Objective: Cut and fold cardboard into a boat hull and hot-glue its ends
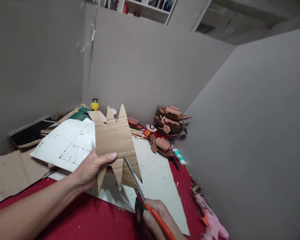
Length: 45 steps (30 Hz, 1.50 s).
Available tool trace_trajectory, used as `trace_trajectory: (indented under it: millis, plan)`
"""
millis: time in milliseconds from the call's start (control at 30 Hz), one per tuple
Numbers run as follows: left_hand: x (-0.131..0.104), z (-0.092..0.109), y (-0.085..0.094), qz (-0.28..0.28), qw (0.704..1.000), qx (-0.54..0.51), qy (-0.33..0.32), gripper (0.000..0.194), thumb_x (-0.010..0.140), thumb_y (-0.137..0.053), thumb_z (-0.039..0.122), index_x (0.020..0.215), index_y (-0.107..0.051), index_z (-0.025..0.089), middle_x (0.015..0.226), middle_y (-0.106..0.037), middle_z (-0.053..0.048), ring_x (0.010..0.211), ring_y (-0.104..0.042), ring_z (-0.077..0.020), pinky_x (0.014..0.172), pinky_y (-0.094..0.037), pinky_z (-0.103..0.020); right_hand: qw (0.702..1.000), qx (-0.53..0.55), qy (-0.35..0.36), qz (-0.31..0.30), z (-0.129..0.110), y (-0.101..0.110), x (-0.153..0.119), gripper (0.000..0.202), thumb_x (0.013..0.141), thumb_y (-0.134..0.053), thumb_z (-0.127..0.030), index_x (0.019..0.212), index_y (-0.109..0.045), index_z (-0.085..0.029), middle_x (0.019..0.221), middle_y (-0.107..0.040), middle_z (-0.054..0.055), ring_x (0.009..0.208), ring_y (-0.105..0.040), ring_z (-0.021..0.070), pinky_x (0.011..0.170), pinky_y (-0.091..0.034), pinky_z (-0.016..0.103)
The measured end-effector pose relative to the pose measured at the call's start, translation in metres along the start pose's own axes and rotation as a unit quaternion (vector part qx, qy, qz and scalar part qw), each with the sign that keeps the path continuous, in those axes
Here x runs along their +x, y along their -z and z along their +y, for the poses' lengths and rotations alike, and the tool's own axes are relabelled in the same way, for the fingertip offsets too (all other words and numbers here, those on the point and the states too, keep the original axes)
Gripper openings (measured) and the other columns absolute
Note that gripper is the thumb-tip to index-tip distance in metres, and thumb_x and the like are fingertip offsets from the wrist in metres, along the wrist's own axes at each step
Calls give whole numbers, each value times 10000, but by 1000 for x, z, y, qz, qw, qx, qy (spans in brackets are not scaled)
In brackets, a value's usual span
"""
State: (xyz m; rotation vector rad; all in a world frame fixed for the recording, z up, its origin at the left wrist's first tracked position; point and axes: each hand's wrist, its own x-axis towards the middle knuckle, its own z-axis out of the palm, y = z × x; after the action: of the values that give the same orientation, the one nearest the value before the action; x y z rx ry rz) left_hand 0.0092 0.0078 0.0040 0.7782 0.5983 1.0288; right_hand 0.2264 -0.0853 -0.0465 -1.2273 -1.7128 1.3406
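Observation:
My left hand [93,166] grips a piece of brown cardboard [112,140] by its left lower part, thumb on top. Pointed teeth stick out from the cardboard's upper and lower edges, with dark pencil or pen marks along the upper one. My right hand [156,213] is closed around a pair of scissors [135,176] with orange and dark green handles. Their blades lie at the cardboard's lower right, along a cut between two points. The fingers under the cardboard are hidden.
A drawing sheet [65,140] lies at left over cardboard scraps [17,170]. Small brown model boats [172,116] stand against the wall, near a red cup [149,130] and a white-green tube [179,156]. A white board [155,176] covers part of the red tabletop [90,216].

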Motion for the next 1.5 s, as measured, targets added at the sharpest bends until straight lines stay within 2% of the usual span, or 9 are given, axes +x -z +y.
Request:
trace_trajectory:
  millis: [267,467,567,767,900,1067,1300,1367,1500]
  plan:
    - [-2,3,0,-35,999,-14,1,486,792,-665,183,1258,-541,126,1198,-653,-189,1041,-643,-350,901,-510,-515,999,38,27,4,1,0,1,499,830,-490,-622,606,-343,-201,511,-232,-78,437,-206,53,393,-142,208]
    - [-5,6,-3,-41,997,-32,54,449,785,-656,193,1211,-583,70,1190,-649,-222,1060,-632,-371,919,-505,-520,999,26,24,-9,-3,2,2,521,804,-490,-661,614,-351,-196,515,-236,-77,458,-193,56,413,-143,214]
    - [-5,8,-3,-22,999,-25,36,446,760,-688,189,1186,-604,88,1152,-673,-205,1003,-663,-353,861,-547,-476,1000,5,14,-25,-5,5,3,534,801,-436,-704,665,-410,-189,540,-274,-63,456,-231,64,401,-188,207]
    - [-2,17,-1,52,998,-31,-27,323,721,-725,152,1034,-662,102,866,-753,-109,700,-713,-235,631,-615,-349,999,-35,-3,-31,5,8,0,678,734,-380,-817,809,-530,-160,635,-434,-6,527,-371,101,455,-319,206]
    - [1,19,2,91,993,-37,-72,287,706,-743,149,983,-673,117,838,-746,-66,646,-697,-177,578,-608,-269,999,-37,10,-29,4,9,0,741,710,-342,-851,848,-564,-158,666,-478,15,586,-426,135,534,-388,234]
    - [5,17,4,122,984,-49,-117,375,706,-740,122,1067,-648,160,878,-741,-35,685,-701,-164,587,-615,-254,997,-60,27,-50,1,9,2,736,742,-325,-828,934,-576,-163,682,-495,19,631,-454,158,604,-413,255]
    - [5,16,4,128,982,-59,-127,332,710,-726,94,1030,-655,146,845,-740,-30,645,-696,-147,550,-605,-218,987,-148,58,6,20,7,-2,598,760,-411,-760,873,-558,-192,699,-484,20,638,-430,167,605,-405,260]
    - [5,15,4,124,984,-60,-117,307,712,-726,105,1009,-656,140,856,-741,-38,667,-703,-158,564,-608,-228,985,-164,45,24,20,6,-3,545,783,-435,-719,890,-555,-198,692,-471,8,629,-413,159,599,-398,255]
    - [3,13,3,116,988,-58,-81,260,707,-732,117,955,-657,113,771,-737,-50,567,-686,-150,494,-584,-209,986,-162,28,38,14,6,0,488,803,-454,-682,816,-539,-202,643,-411,-12,595,-381,147,567,-379,252]
